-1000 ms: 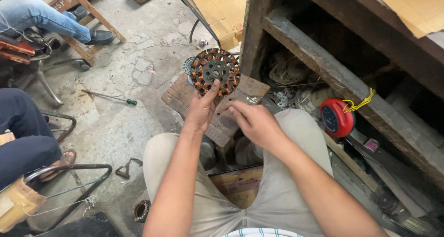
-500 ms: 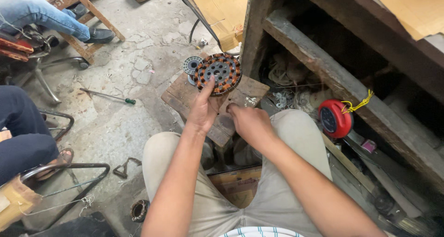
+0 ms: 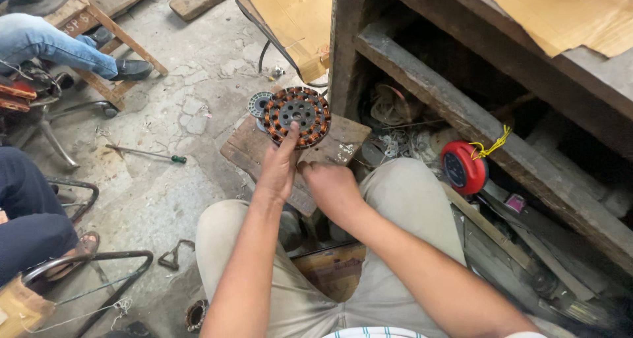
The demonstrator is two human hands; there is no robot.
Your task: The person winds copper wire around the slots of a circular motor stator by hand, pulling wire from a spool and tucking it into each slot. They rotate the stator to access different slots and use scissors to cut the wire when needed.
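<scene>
Left hand (image 3: 277,170) with fingers pressed together touching round copper-wound motor stator (image 3: 297,116), on a wooden block (image 3: 339,145), right hand (image 3: 333,188) beside it, fingers curled under, hidden

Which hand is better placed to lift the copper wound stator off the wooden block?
Left. The left hand already has fingertips on the stator; the right hand rests lower on the wooden block, apart from it.

Right hand's (image 3: 333,190) fingertips hidden
</scene>
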